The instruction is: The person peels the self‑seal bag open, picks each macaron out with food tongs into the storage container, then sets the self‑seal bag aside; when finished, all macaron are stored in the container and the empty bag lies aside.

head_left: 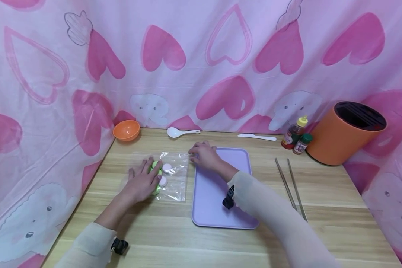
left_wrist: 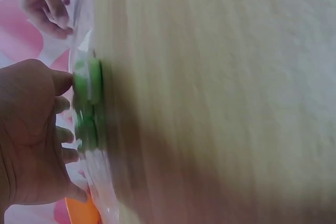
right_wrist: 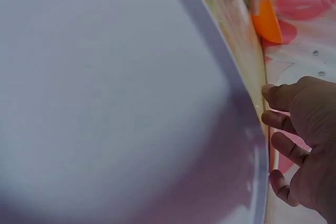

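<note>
A clear plastic bag [head_left: 178,186] lies flat on the table with several green and white round pieces [head_left: 166,168] inside. My left hand [head_left: 144,182] rests on the bag with fingers spread over the green pieces [left_wrist: 88,81], partly hiding them. Over the upper left part of a purple tray [head_left: 221,212] is my right hand [head_left: 206,156], its fingertips close to the bag's upper right corner. The right wrist view shows those fingers [right_wrist: 286,148] loosely bent and apart beyond the tray's rim, with nothing seen between them. Whether they touch the bag is unclear.
An orange bowl [head_left: 126,131], a white spoon [head_left: 177,132] and a white knife [head_left: 257,137] line the back. At right stand a sauce bottle [head_left: 292,134], a green-capped jar [head_left: 302,144] and an orange knife block [head_left: 335,137]. Metal tongs [head_left: 293,186] lie right of the tray.
</note>
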`<state>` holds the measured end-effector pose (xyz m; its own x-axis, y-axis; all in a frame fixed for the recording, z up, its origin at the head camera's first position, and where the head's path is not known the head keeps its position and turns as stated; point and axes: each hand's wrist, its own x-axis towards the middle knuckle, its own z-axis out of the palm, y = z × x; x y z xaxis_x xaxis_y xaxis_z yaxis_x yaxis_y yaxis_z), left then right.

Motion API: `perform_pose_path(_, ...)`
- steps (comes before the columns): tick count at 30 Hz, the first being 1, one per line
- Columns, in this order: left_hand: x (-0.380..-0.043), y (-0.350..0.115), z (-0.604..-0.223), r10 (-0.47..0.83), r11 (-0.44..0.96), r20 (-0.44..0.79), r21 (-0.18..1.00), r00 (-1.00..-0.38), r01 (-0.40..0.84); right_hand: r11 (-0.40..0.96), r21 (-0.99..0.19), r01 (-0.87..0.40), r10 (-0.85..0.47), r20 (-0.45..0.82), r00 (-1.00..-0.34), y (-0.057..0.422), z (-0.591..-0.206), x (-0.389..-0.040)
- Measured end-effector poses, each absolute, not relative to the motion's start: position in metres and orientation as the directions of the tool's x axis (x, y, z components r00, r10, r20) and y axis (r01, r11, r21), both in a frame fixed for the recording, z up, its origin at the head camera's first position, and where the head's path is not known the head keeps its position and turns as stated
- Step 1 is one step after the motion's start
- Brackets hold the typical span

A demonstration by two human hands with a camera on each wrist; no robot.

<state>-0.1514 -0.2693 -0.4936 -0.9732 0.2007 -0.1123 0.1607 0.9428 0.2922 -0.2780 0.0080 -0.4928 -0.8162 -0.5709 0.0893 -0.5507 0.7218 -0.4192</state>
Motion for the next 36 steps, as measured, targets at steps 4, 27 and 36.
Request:
perform_pose_path(4,-0.155,-0.261,-0.491,0.251,0.926,-0.073,0.31,-0.965,0.217,0.74,-0.409,-0.534,-0.562,0.06,-0.825,0.0,-0.497,-0.283)
perform_pose_path(27,-0.168,-0.23,-0.495,0.257,0.955,-0.183,0.196,-0.949,0.221,0.807,-0.337,-0.484,-0.501,0.041,-0.864,-0.015,-0.509,-0.294)
perform_pose_path(36,-0.169,-0.231,-0.5,0.247,0.96,-0.194,0.181,-0.949,0.213,0.823,-0.335,-0.459,-0.479,0.026,-0.878,-0.018,-0.509,-0.294)
